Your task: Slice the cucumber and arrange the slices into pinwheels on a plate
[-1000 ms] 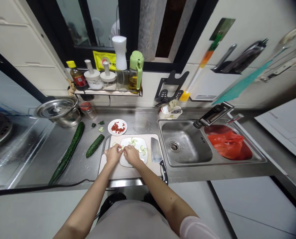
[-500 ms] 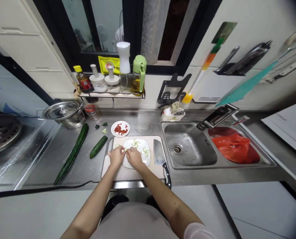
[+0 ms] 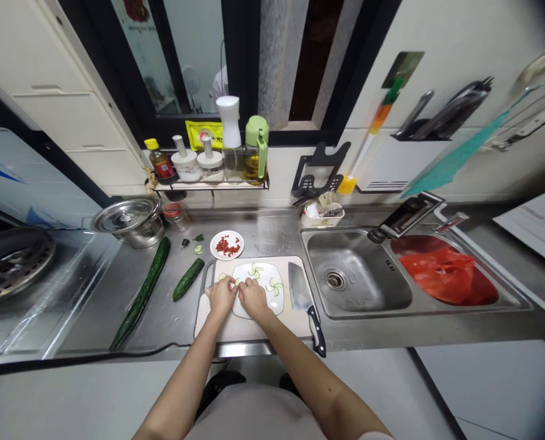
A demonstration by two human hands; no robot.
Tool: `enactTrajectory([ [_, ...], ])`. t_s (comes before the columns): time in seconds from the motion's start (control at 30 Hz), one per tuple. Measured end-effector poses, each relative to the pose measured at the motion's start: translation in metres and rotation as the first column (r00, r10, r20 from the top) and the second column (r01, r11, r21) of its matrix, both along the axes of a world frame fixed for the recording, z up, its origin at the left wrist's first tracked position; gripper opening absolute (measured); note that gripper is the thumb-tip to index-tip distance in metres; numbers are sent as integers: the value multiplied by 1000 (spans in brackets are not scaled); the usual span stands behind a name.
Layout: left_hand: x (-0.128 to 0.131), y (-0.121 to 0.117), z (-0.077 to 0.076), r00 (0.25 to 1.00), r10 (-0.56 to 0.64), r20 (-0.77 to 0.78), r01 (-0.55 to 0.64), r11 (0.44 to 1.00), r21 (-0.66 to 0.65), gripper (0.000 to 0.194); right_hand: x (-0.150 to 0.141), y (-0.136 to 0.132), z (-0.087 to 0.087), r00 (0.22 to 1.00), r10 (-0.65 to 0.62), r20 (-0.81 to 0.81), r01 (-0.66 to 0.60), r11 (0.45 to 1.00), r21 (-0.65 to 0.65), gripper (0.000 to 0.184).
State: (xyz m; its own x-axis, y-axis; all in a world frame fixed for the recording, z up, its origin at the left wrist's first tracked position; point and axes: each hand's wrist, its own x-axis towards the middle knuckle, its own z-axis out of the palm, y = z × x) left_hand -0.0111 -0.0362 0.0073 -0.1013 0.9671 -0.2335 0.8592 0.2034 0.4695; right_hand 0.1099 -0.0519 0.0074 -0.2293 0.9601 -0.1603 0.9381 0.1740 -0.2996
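My left hand (image 3: 221, 294) and my right hand (image 3: 253, 297) meet fingertip to fingertip over the near left part of a white plate (image 3: 272, 304). Both are curled in a pinch on thin cucumber slices (image 3: 236, 282) I can barely make out. The plate lies on a pale cutting board (image 3: 249, 330) and carries cucumber slices arranged as small pinwheels (image 3: 255, 269). A cleaver (image 3: 302, 296) with a black handle rests on the board's right edge.
A long cucumber (image 3: 142, 292) and a half cucumber (image 3: 188, 278) lie left of the board. A small plate of red bits (image 3: 227, 244) sits behind it. A lidded steel pot (image 3: 130, 220) stands at left, the sink (image 3: 359, 281) with a red bag (image 3: 442, 272) at right.
Both hands stay pinched together at the plate's near left. The head camera has shifted, so the whole scene sits a little further right and lower in view.
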Motion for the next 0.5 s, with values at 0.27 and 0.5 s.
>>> enactTrajectory([
  [0.27, 2, -3, 0, 999, -17, -37, 18, 999, 40, 19, 6, -1, 15, 1000, -24, -18, 23, 999, -24, 26],
  [0.5, 2, -7, 2, 1000, 19, 24, -21, 998, 56, 21, 29, -22, 32, 996, -71, -57, 72, 997, 17, 26],
])
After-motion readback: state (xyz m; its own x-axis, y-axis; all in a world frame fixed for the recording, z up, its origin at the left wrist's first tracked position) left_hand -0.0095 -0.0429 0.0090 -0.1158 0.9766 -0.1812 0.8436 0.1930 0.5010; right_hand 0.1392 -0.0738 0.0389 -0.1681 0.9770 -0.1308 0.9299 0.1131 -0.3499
